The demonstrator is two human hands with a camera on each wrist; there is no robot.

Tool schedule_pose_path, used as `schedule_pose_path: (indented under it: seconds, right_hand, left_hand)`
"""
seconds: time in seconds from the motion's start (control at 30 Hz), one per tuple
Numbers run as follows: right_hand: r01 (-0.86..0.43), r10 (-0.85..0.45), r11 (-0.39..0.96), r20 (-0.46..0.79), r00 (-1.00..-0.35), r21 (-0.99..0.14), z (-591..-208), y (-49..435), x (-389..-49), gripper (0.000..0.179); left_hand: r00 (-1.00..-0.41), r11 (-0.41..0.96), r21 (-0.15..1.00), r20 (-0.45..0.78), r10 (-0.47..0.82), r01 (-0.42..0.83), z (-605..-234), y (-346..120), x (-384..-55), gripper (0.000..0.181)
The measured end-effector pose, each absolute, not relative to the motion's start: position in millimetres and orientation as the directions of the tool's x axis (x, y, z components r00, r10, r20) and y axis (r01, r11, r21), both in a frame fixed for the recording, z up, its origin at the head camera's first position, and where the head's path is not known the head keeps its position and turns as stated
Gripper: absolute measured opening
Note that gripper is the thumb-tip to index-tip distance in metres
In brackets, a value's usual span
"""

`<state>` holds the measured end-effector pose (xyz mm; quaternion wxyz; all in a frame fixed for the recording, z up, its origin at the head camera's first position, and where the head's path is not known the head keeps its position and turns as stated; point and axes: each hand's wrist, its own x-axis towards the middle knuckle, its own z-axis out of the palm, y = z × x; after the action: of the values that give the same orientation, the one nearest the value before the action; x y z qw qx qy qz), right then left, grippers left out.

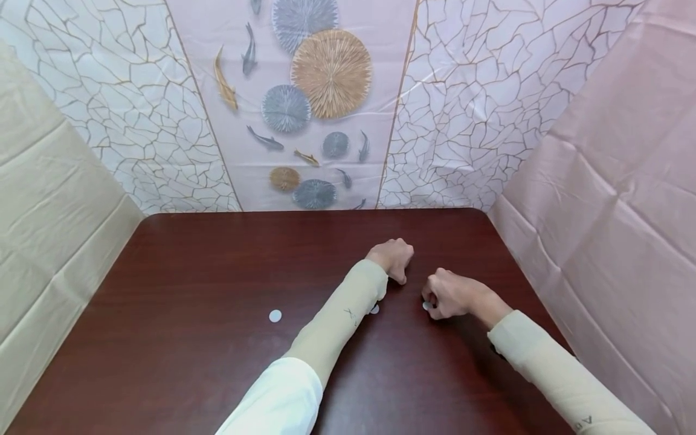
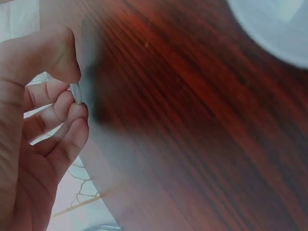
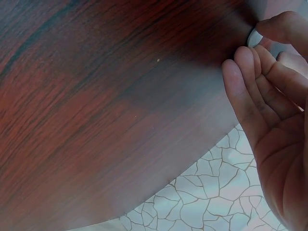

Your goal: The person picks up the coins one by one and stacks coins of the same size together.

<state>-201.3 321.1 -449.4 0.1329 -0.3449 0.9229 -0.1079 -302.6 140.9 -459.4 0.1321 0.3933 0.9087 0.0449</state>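
My left hand (image 1: 393, 257) is over the far right part of the table, thumb and fingertips pinching a small white disc (image 2: 76, 93) held on edge. That disc is hidden in the head view. To the right and a little nearer, my right hand (image 1: 450, 294) pinches another white disc (image 1: 426, 306) close over the tabletop. Its edge also shows between thumb and fingers in the right wrist view, where the disc (image 3: 254, 37) is tilted. Under the left forearm lies one more disc (image 1: 375, 309), partly covered by the sleeve.
A white disc (image 1: 275, 316) lies flat on the dark reddish-brown wooden table (image 1: 179, 290), left of the left forearm. Pale cloths hang along both sides, and a patterned cloth (image 1: 331, 72) stands behind the back edge. The left sleeve (image 1: 337, 320) crosses the table's middle.
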Motion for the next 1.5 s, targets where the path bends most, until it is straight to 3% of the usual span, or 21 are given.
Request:
schedule_pose_path:
  seconds: [0.43, 0.9, 1.5]
  right_hand:
    - [-0.593, -0.657, 0.746, -0.186, -0.731, -0.303, -447.0, 321.1, -202.4, 0.019]
    - [-0.609, -0.668, 0.737, -0.174, -0.724, -0.293, -446.7, 323.1, -203.0, 0.016]
    - [-0.599, -0.669, 0.730, -0.166, -0.724, -0.329, -446.0, 323.7, -205.6, 0.007]
  left_hand:
    - [-0.584, 0.592, 0.280, -0.122, 0.803, 0.756, -457.3, 130.5, -296.3, 0.024]
    - [-0.553, 0.535, 0.338, -0.049, 0.832, 0.774, -448.9, 119.2, -272.5, 0.020]
    - [-0.675, 0.641, 0.383, -0.060, 0.735, 0.665, -450.7, 121.3, -238.2, 0.028]
